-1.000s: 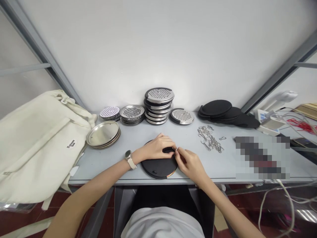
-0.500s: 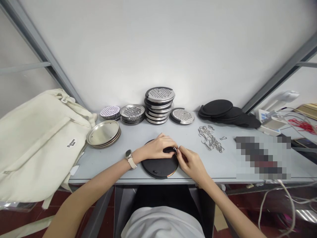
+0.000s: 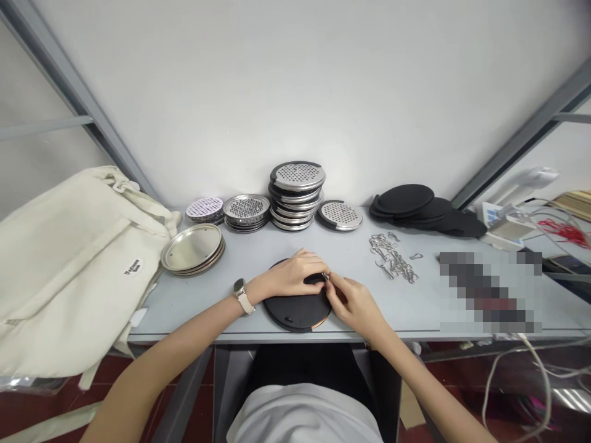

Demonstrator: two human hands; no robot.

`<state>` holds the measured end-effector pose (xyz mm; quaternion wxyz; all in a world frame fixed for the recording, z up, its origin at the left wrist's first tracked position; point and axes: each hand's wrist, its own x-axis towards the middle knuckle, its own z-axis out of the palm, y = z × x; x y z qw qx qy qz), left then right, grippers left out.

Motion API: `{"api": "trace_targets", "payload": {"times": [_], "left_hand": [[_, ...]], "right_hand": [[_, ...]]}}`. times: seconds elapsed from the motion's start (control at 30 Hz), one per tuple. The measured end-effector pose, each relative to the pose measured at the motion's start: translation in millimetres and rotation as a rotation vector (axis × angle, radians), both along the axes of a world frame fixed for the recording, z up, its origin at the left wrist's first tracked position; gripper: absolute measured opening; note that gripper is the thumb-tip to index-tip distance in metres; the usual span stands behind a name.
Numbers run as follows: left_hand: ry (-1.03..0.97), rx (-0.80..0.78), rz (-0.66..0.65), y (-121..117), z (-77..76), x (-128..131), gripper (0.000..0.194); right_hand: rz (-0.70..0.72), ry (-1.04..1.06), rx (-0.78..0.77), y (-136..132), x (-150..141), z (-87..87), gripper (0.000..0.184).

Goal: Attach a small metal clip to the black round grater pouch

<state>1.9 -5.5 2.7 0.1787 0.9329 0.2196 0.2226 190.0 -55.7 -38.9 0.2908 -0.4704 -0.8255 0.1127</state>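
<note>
In front of me at the table's near edge lies a round black cover [image 3: 298, 311], flat, with a thin orange-gold shine along its lower right rim. My left hand [image 3: 302, 274] rests over its upper part, thumb and fingers curled and closed on it near the right edge. At that same edge, the fingertips of my right hand [image 3: 353, 301] are pinched on a small shiny metal piece [image 3: 325, 277], mostly hidden by the fingers. To the right lies a loose pile of small metal clips [image 3: 394, 258], with one clip [image 3: 416, 256] apart from it.
Along the wall stand stacks of round graters [image 3: 247, 209], a taller stack with black rims [image 3: 298, 178], and a single grater [image 3: 341, 215]. Plain metal discs [image 3: 191, 246] lie by a cream bag [image 3: 78, 264] at left. Black covers [image 3: 406, 200] are piled back right.
My right hand has shifted slightly left, its fingertips closer to the cover's edge and my left hand. The left hand and the cover stay nearly in place.
</note>
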Motion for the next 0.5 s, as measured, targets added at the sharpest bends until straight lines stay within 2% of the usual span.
{"api": "trace_targets", "payload": {"times": [0.5], "left_hand": [[-0.080, -0.084, -0.062, 2.4, -1.3, 0.1, 0.016]], "right_hand": [[-0.034, -0.002, 0.040, 0.1, 1.7, -6.5, 0.020]]}}
